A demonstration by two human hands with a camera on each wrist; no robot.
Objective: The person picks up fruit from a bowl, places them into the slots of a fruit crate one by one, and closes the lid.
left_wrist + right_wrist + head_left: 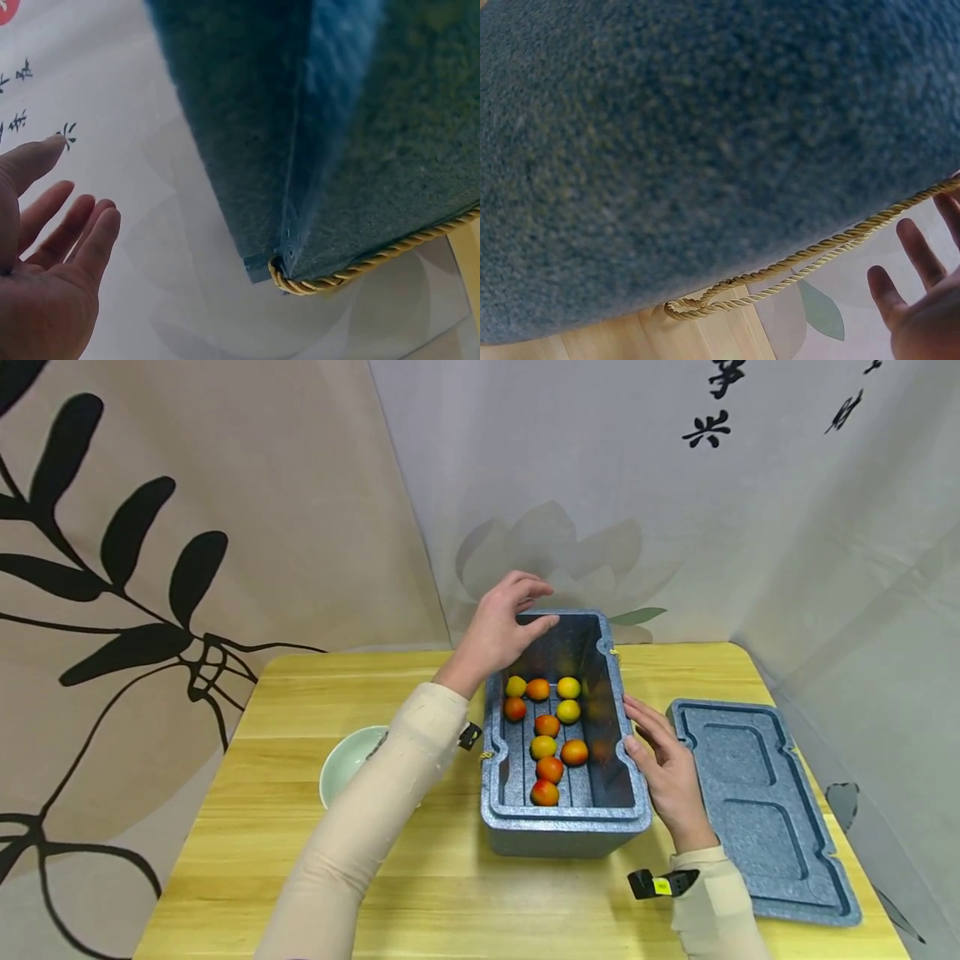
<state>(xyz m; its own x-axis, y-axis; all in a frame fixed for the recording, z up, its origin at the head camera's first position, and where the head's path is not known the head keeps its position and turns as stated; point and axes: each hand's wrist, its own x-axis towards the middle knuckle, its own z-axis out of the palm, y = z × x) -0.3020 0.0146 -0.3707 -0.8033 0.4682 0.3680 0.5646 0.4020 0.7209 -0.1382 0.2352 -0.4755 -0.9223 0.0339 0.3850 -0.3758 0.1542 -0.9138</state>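
Observation:
A blue-grey foam box stands uncovered, with several small round fruits, orange-red and yellow, spread over its ribbed bottom. My left hand is above the box's far left corner, thumb and fingers apart with nothing between them. In the left wrist view, that hand appears beside the box wall. At the box's right side is my right hand, thumb near the rim and fingers loosely extended along the outer wall. A twisted yellow rope runs along the wall close to the right fingers.
The matching foam lid lies to the right of the box on the wooden table. A pale green bowl sits to the left, partly covered by my left sleeve. Behind the table hangs a printed cloth.

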